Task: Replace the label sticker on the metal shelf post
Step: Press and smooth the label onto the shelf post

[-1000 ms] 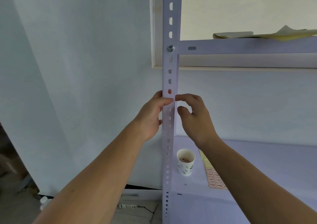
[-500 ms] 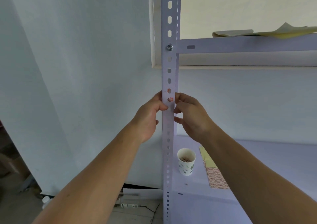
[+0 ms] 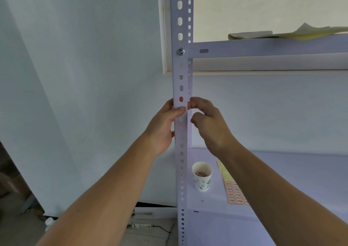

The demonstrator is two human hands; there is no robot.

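Note:
The white slotted metal shelf post (image 3: 180,72) runs vertically through the middle of the view. My left hand (image 3: 162,129) grips it from the left, thumb pressed flat across its front and fingers behind. My right hand (image 3: 211,127) is at the post's right edge with fingers curled; the index tip touches the corner and the thumb hangs apart below. No sticker shows between those fingers. A reddish patch (image 3: 181,99) shows in the slot just above my left thumb; I cannot tell what it is. A sheet of red label stickers (image 3: 235,193) lies on the lower shelf.
A paper cup (image 3: 202,176) holding small scraps stands on the lower shelf (image 3: 282,180) beside the post. Yellow papers (image 3: 301,34) lie on the upper shelf, bolted to the post. White wall to the left; a power strip (image 3: 141,226) lies on the floor.
My right thumb has lifted off the post's front and the fingers have curled back to its right edge. The pink bit seen in a slot is covered by my left thumb.

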